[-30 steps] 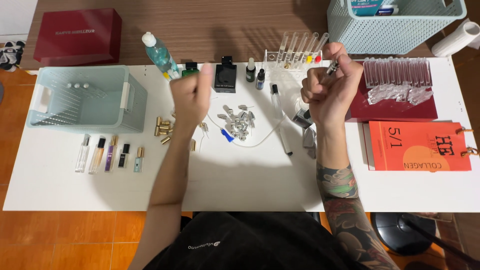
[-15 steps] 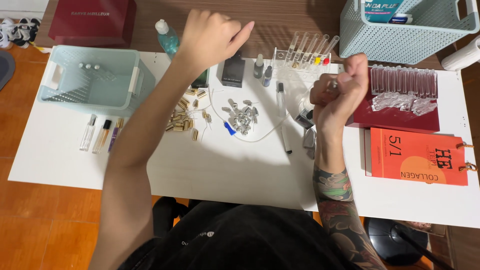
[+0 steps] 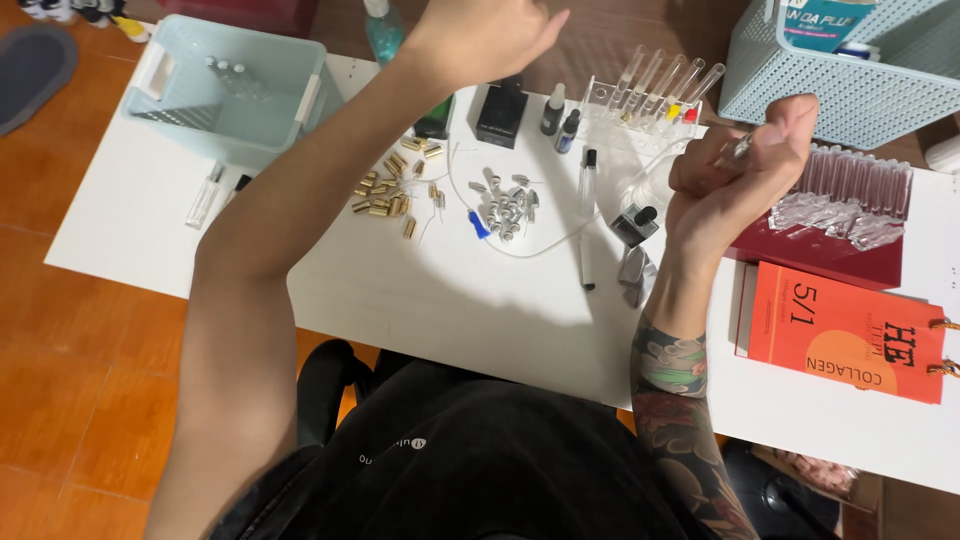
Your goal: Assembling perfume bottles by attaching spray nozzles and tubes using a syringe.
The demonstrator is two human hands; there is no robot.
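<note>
Right hand [image 3: 740, 175] raised over the table's [image 3: 450, 310] right side, clenched on a slim vial [image 3: 735, 150], long axis slanting up-right. Farther off, left hand [image 3: 480, 35] loosely curled, holding nothing visible, nearest the green bottle [image 3: 435, 118].

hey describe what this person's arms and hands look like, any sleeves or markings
Both arms are bare to the elbow and beyond, with no sleeves, gloves, watch or rings visible. The right forearm carries dense tattoos in dark, red and pale tones from elbow to near the wrist; the right hand is unmarked. The left arm and left hand show no markings.
</note>
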